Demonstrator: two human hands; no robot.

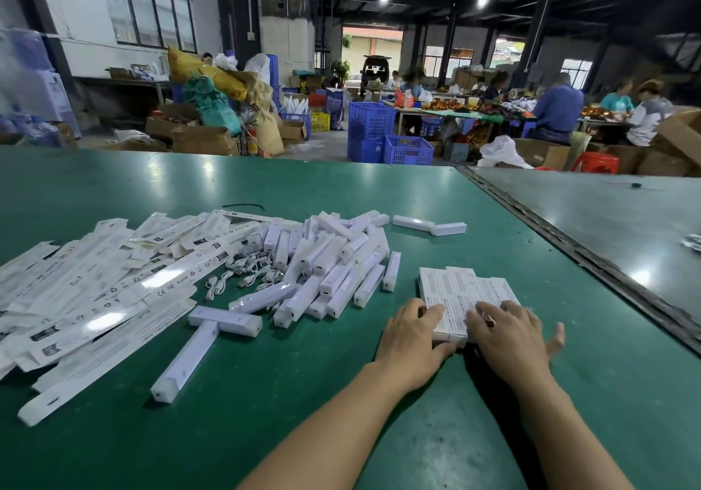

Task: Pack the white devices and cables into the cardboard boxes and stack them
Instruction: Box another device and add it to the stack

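My left hand (411, 338) and right hand (508, 334) both lie on the near ends of the packed boxes (455, 288). The fingers (428, 313) are fairly straight and press down, grasping nothing, and the right thumb sticks out clear of the row. The boxes sit side by side on the surface (569, 395), right of the loose devices (333, 262) and cables (242, 277). Their long axis runs away from me, far ends leaning slightly left. Squaring them up, I judge, means pushing inward from both sides. The left hand is nearer the devices for the next pick.
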